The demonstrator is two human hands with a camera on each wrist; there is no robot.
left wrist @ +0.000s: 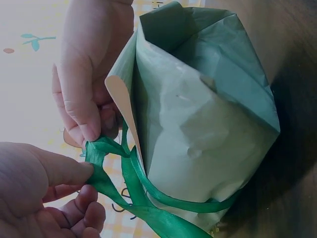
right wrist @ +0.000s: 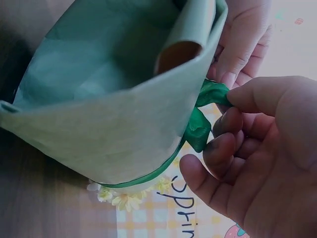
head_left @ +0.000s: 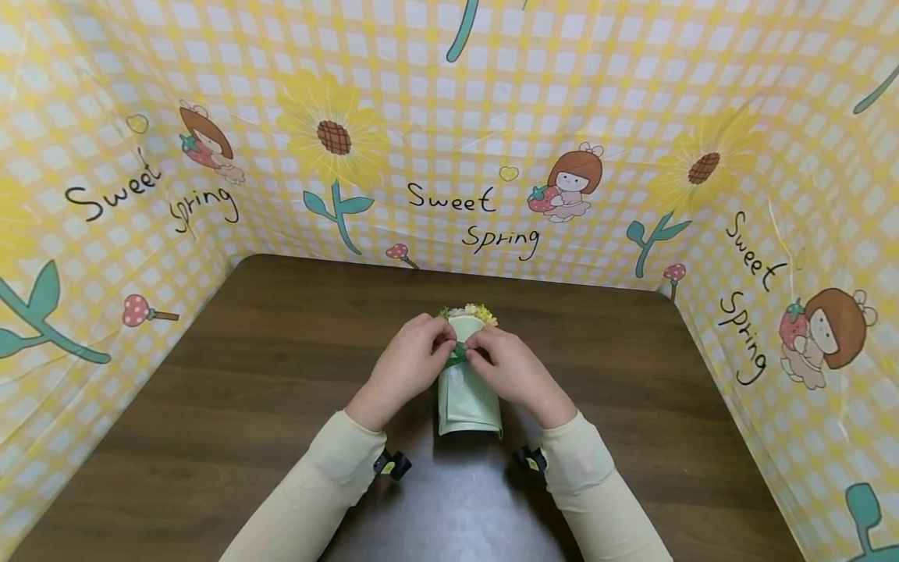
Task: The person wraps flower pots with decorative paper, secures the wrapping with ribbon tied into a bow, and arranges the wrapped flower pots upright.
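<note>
A small bouquet in pale green wrapping paper [head_left: 470,402] lies on the table, with yellow and white flowers [head_left: 481,313] at its far end. Round the wrapping runs a dark green ribbon [left wrist: 171,222], looped and crossed at the front. My left hand [head_left: 414,357] pinches one part of this ribbon between thumb and fingers. From the other side my right hand [head_left: 511,365] pinches another part close by, the fingertips of both hands nearly meeting. In the right wrist view, a ribbon loop [right wrist: 198,131] hangs beside the right fingers. The wrapper's wide, open end [left wrist: 208,54] faces me.
The bouquet rests on a dark brown wooden table [head_left: 281,390]. A yellow checked cloth [head_left: 449,140] with printed flowers, figures and lettering rises along the table's back and both sides. Black wrist cameras [head_left: 393,465] are strapped over the pale sleeves [head_left: 309,484].
</note>
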